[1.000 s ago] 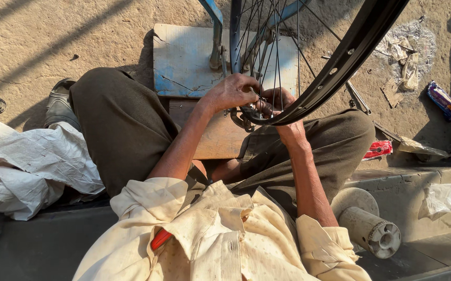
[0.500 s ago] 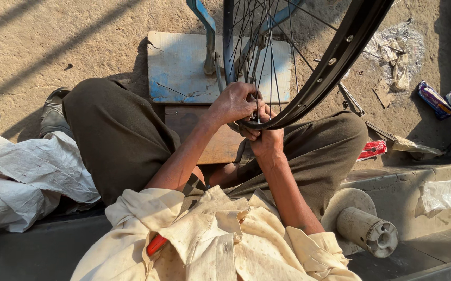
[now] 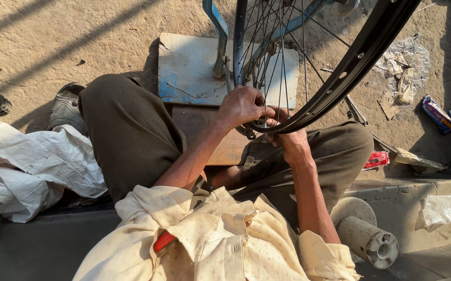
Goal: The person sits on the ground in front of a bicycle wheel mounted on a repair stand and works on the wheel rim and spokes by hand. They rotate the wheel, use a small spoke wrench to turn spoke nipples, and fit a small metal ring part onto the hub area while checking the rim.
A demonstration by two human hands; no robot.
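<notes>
A black bicycle wheel rim [image 3: 350,67] with thin metal spokes [image 3: 283,47] stands upright in a blue stand [image 3: 216,26] over my lap. My left hand [image 3: 241,106] is closed on the lowest part of the rim, fingers curled among the spokes. My right hand [image 3: 287,140] reaches up from under the rim and grips its underside, partly hidden by the rim. Whether either hand also holds a small tool I cannot tell.
A blue-painted wooden board [image 3: 189,73] lies on the sandy ground under the stand. Crumpled white paper [image 3: 33,166] sits at my left, a grey spool [image 3: 366,239] at my right, a red packet [image 3: 376,160] and a wrapper [image 3: 439,114] further right.
The wheel and both hands have shifted slightly in view as my head moved. Both hands stay on the bottom of the rim, with the left hand now closer over the right.
</notes>
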